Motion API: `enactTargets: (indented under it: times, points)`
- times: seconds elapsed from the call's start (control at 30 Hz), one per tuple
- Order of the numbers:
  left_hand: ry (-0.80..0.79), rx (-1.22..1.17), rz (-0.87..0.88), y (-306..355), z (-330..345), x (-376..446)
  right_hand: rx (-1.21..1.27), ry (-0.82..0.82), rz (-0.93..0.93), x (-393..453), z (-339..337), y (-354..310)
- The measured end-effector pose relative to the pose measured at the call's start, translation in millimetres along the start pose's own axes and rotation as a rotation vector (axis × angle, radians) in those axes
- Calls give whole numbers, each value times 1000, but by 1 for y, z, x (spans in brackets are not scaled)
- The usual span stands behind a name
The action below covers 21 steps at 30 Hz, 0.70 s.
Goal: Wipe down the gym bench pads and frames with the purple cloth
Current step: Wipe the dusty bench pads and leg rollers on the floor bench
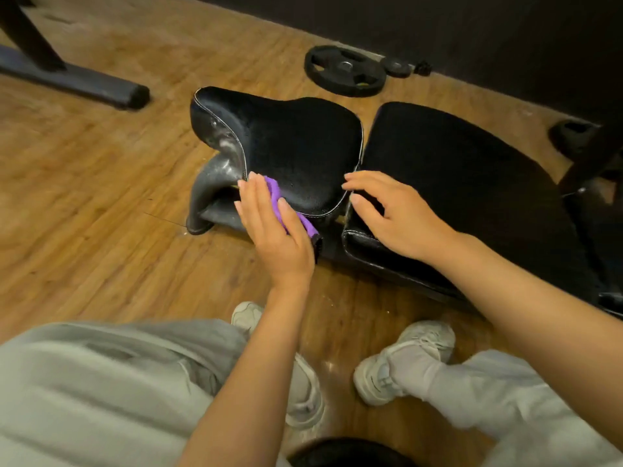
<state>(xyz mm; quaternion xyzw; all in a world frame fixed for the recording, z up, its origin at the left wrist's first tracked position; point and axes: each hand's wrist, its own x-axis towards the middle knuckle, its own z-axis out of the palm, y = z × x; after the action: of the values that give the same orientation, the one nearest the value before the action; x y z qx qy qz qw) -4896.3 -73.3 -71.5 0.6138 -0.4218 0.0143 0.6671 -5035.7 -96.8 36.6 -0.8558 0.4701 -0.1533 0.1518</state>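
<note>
Step in hand: I judged this as wiping the near side edge of the seat pad (296,146), with the frame work not yet reached.
Left hand: my left hand (273,227) lay flat, its fingers (251,197) straight and pressing the purple cloth (274,193) against the pad's near edge.
Cloth: it was bunched under that palm, one end poking out past the thumb side by the seam, the other hanging off towards the frame below.
Right hand: my right hand (397,214) held nothing; its fingers were spread and loosely bent, touching the gap where the seat pad met the back pad (455,183), as if steadying.
Next move: I reckoned the cloth needed drawing along the stitched edge with steady pressure, then down onto the curved frame leg (209,187), which looked scuffed and dusty. The fold of cloth would have to stay under the palm so it did not slip off the rounded edge.
Surface: both pads were black, textured vinyl with pale stitching; the seat's front end showed a whitish worn patch.
Room: the bench stood low on a wood-plank floor (101,183) beside a dark wall. A weight plate (344,70) and smaller discs lay by that wall, and another machine's base (77,82) crossed the upper left.
Me: I was crouched close, grey trousers and pale trainers just short of the bench.
</note>
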Motion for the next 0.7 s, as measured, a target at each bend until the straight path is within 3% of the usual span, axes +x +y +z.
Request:
enactTargets:
  times: [0.2, 0.4, 0.47, 0.53, 0.67, 0.7]
  points:
    - [111, 161, -58, -2, 38, 0, 49, 4, -19, 68, 29, -12]
    - [-78, 271, 372, -28, 28, 3, 101, 28, -4, 83, 36, -10]
    - [-98, 244, 430, -32, 20, 12, 98, 13, -9, 82, 36, -9]
    - [-43, 164, 293, -27, 18, 23, 89, 11, -13, 80, 36, -8]
    - [190, -171, -452, -15, 17, 52, 77, 25, 1, 79, 37, -10]
    - [199, -187, -558, -12, 16, 55, 70, 24, -1, 79, 37, -11]
